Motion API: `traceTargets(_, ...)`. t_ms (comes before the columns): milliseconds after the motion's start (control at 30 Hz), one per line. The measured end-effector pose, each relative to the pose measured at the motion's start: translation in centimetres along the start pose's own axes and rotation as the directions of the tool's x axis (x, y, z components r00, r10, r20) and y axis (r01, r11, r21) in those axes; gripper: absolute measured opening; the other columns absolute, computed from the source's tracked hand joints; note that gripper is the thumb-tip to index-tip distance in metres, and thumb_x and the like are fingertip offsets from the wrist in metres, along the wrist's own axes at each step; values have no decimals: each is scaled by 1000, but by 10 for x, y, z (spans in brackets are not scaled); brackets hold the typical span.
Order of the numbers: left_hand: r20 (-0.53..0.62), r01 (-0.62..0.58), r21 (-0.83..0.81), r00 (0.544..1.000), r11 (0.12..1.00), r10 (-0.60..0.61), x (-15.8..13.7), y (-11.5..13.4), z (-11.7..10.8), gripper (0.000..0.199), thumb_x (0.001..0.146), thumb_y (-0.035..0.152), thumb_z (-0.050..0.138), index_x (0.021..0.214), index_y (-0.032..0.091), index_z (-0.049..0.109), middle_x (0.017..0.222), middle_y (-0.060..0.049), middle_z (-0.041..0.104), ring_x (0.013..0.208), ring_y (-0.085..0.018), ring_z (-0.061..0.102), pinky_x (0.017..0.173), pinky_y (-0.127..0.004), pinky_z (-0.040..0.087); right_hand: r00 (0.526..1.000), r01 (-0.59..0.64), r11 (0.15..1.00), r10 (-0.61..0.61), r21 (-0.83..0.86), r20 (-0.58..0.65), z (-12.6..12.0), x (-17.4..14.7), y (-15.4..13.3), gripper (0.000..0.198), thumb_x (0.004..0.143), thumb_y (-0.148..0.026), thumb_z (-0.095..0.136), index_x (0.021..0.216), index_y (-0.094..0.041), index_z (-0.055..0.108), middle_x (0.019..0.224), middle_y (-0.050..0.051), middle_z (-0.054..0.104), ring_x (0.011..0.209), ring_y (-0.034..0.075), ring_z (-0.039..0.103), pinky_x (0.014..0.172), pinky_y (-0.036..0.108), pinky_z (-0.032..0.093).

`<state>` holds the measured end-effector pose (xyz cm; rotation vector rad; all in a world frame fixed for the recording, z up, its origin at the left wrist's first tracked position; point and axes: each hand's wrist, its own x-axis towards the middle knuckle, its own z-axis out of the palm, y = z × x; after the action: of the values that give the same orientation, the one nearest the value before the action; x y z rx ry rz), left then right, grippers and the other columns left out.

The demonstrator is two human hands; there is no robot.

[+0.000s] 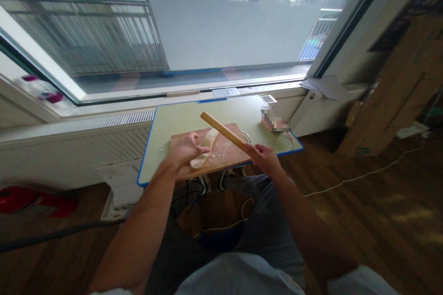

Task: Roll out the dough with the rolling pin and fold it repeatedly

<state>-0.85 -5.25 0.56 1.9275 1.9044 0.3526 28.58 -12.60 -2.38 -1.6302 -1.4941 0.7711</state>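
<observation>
An elongated, flattened strip of pale dough (208,142) lies slantwise on a wooden cutting board (230,157) dusted with flour. At the dough's left edge, my left hand (185,151) is closed on it, thumb on top and the other fingers curled and partly hidden. My right hand (265,157) grips the near end of a wooden rolling pin (223,130). The pin is raised at a slant above the board, its far end pointing up and left, apart from the dough.
The board rests on a small pale-green table (180,115) with a blue rim. A blurred-out object (275,120) sits at its right side. Beyond are a radiator (86,154) and a large window. A cable (360,175) crosses the wooden floor; a cardboard box (384,97) stands right.
</observation>
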Motion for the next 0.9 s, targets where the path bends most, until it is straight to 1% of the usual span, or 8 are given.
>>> traceTargets(100,99,31,-128,995,991,-19,-17,-13,-1,54,83,39,81,132,20,67,115,-12,83,100,-28,78,81,-34,57,999,33,993,-35,-112,-17,9,0,-2,78,84,-98,48,63,-24,61,56,0,57,56,16,51,54,29,32)
traceTargets(200,51,-12,-227,998,974,24,-34,-5,10,42,87,25,72,129,19,68,113,-10,82,101,-24,78,86,-33,58,997,36,955,-54,-296,-51,17,5,-14,73,89,-93,54,70,-24,67,67,4,68,64,18,58,59,30,33)
traceTargets(333,36,-46,-341,997,939,62,-51,6,24,33,87,23,69,120,22,69,119,-10,82,103,-23,78,87,-33,59,996,39,878,-72,-476,-50,23,17,-32,61,93,-84,63,77,-25,72,77,6,75,72,21,64,63,30,33)
traceTargets(433,41,-52,-288,997,956,67,-55,2,21,19,89,30,70,105,22,73,105,-8,82,94,-24,76,83,-34,58,993,94,857,-119,-506,-17,26,28,-36,57,95,-81,63,85,-26,76,84,6,79,75,21,66,64,30,32)
traceTargets(533,-159,-72,-242,987,968,33,-48,-1,6,18,93,39,66,97,23,74,93,-5,80,89,-24,73,82,-35,56,989,143,835,-143,-532,42,27,42,-36,57,96,-81,63,92,-26,79,87,6,80,77,21,67,64,30,32)
traceTargets(633,-516,-86,-197,856,977,-29,-25,7,-11,24,101,39,56,110,24,72,111,-7,78,106,-25,69,96,-40,55,980,198,808,-176,-555,93,27,59,-38,56,97,-80,64,97,-27,81,91,5,82,80,21,69,65,29,32)
traceTargets(700,-602,-64,-90,798,994,-3,-4,14,-18,29,105,40,52,119,23,70,130,-11,74,128,-30,61,110,-46,49,966,257,775,-212,-577,145,27,69,-40,55,100,-78,62,98,-27,81,94,5,83,82,21,70,67,30,32)
traceTargets(900,-321,-10,75,946,997,34,47,6,-12,31,99,37,56,118,26,78,140,-14,74,132,-41,60,114,-64,41,943,328,637,-266,-698,200,31,77,-40,62,116,-62,34,104,-24,82,106,10,83,100,25,70,84,33,39)
